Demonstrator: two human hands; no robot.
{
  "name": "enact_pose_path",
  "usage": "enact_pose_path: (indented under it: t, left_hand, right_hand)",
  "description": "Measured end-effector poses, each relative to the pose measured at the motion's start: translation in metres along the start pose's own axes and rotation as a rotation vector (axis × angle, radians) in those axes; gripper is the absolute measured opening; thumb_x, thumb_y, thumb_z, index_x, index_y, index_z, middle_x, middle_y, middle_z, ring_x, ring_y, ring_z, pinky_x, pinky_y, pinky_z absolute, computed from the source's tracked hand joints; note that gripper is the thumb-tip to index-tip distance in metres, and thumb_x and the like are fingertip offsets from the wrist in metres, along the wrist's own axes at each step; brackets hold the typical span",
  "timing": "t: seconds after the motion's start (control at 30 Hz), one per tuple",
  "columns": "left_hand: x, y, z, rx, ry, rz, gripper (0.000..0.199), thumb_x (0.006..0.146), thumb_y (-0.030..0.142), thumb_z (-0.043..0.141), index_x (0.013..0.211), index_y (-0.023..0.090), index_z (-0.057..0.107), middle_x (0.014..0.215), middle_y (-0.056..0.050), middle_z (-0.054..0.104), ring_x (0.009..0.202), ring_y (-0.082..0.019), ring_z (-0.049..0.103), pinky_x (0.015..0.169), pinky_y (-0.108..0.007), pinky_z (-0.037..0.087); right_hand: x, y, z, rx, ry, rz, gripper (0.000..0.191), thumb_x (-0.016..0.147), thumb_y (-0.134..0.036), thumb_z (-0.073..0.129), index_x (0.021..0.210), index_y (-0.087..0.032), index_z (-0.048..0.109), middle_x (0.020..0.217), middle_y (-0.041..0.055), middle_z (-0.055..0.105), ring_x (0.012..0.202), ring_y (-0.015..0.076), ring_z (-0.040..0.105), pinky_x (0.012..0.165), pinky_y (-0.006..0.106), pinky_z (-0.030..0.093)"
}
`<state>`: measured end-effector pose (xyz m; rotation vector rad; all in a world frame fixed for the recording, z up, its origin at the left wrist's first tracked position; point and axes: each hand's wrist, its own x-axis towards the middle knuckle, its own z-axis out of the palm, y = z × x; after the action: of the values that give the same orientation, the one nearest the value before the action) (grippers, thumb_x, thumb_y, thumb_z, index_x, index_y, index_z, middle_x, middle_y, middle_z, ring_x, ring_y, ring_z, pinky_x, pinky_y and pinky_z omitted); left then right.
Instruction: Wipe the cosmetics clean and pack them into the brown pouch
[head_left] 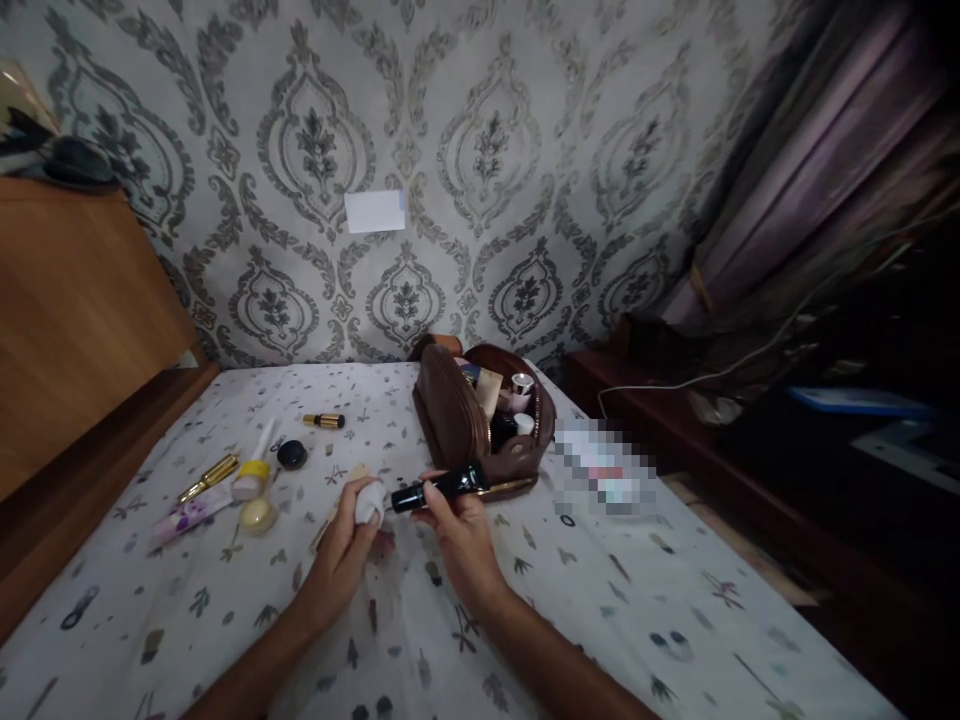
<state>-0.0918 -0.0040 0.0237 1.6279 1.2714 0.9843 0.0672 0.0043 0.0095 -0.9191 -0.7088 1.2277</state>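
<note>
My left hand (341,555) is closed around a crumpled white wipe or tissue (370,503). In my right hand (466,550) lies a glossy black cosmetic tube (454,484), gripped between thumb and fingers. The tube's narrower end points left and meets or nearly meets the white wipe. Partly hidden beneath my left hand are a beige item and something pinkish that I cannot make out. Just beyond my right hand stands an open brown makeup bag (450,410), filled with bottles and tubes, among them a silver-capped bottle (523,384).
Left on the patterned cloth (420,640) are a black round jar (292,455), gold-and-black lipstick (324,421), gold tube (208,478), purple-white tube (187,516), yellow-banded container (251,481) and cream round item (259,515). A blurred-out packet (604,467) lies right of the bag. Behind rises a wallpapered wall.
</note>
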Motion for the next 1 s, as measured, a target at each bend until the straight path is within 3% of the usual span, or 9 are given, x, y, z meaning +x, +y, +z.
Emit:
enact_pose_path:
  t: [0.07,0.2,0.27,0.33,0.43,0.67,0.77,0.87,1.0]
  left_hand:
    - [-0.001,-0.001,0.004,-0.032,-0.014,-0.047,0.047,0.092,0.052,0.043,0.127,0.022,0.048,0.078,-0.001,0.063,0.073,-0.021,0.062,0.079,-0.034,0.048]
    - [0.002,-0.01,0.007,-0.181,0.183,-0.114,0.054,0.079,0.059,0.06,0.116,0.02,0.06,0.09,-0.004,0.067,0.083,-0.022,0.063,0.08,-0.031,0.049]
    - [0.005,-0.013,0.008,-0.303,0.237,-0.197,0.055,0.074,0.062,0.066,0.109,0.019,0.063,0.082,-0.002,0.066,0.073,-0.019,0.062,0.065,-0.027,0.049]
    - [0.006,-0.014,0.01,-0.423,0.244,-0.304,0.056,0.072,0.067,0.065,0.099,0.018,0.064,0.065,0.002,0.06,0.051,-0.014,0.052,0.044,-0.023,0.039]
    - [0.007,-0.009,0.013,-0.537,0.285,-0.402,0.059,0.07,0.073,0.063,0.088,0.017,0.063,0.059,0.005,0.055,0.038,-0.008,0.039,0.033,-0.02,0.024]
    - [0.015,-0.004,0.004,-0.646,0.3,-0.32,0.05,0.069,0.066,0.069,0.077,0.018,0.058,0.059,0.006,0.052,0.042,-0.006,0.042,0.034,-0.016,0.026]
    - [0.016,-0.009,0.0,-0.631,0.327,-0.25,0.047,0.07,0.063,0.071,0.077,0.02,0.055,0.057,0.008,0.049,0.043,-0.006,0.043,0.035,-0.014,0.028]
    - [0.018,-0.011,-0.001,-0.714,0.276,-0.289,0.045,0.072,0.061,0.07,0.076,0.02,0.051,0.05,0.009,0.044,0.037,-0.006,0.041,0.032,-0.014,0.023]
    - [0.022,-0.011,-0.002,-0.856,0.289,-0.304,0.043,0.07,0.053,0.075,0.085,0.02,0.053,0.069,0.003,0.06,0.049,-0.01,0.057,0.037,-0.016,0.037]
  right_hand:
    - [-0.002,0.006,0.0,-0.004,-0.048,0.042,0.047,0.06,-0.052,0.084,0.086,-0.017,0.067,0.072,-0.0006,0.065,0.06,0.0135,0.059,0.059,0.027,0.051]
    - [-0.008,0.009,-0.001,-0.021,-0.179,0.078,0.043,0.061,-0.049,0.085,0.087,-0.018,0.07,0.076,-0.0003,0.066,0.066,0.0138,0.061,0.063,0.026,0.052]
    - [-0.009,0.005,-0.001,-0.039,-0.245,0.06,0.039,0.063,-0.047,0.084,0.088,-0.019,0.072,0.08,0.0,0.067,0.071,0.014,0.062,0.068,0.027,0.053]
    - [-0.01,0.001,-0.001,-0.068,-0.302,0.026,0.034,0.066,-0.043,0.084,0.089,-0.02,0.073,0.082,0.0001,0.068,0.076,0.0144,0.062,0.074,0.028,0.052]
    - [-0.009,-0.003,-0.002,-0.113,-0.346,0.008,0.031,0.067,-0.039,0.084,0.09,-0.021,0.073,0.085,0.0005,0.069,0.079,0.0147,0.063,0.078,0.028,0.051]
    - [-0.001,-0.004,-0.003,-0.055,-0.219,-0.019,0.032,0.072,-0.046,0.078,0.089,-0.019,0.072,0.075,0.0009,0.067,0.065,0.0129,0.062,0.054,0.022,0.049]
    - [0.003,-0.007,-0.003,-0.009,-0.199,-0.043,0.031,0.074,-0.044,0.078,0.093,-0.019,0.073,0.07,-0.0011,0.065,0.057,0.0096,0.058,0.05,0.02,0.046]
    - [0.006,-0.008,-0.004,-0.008,-0.167,-0.052,0.029,0.073,-0.041,0.079,0.089,-0.019,0.073,0.066,-0.0015,0.065,0.055,0.0098,0.058,0.049,0.02,0.047]
    - [0.009,-0.007,-0.007,-0.03,-0.085,-0.071,0.029,0.071,-0.042,0.08,0.086,-0.019,0.072,0.066,-0.0007,0.068,0.058,0.012,0.063,0.054,0.022,0.052]
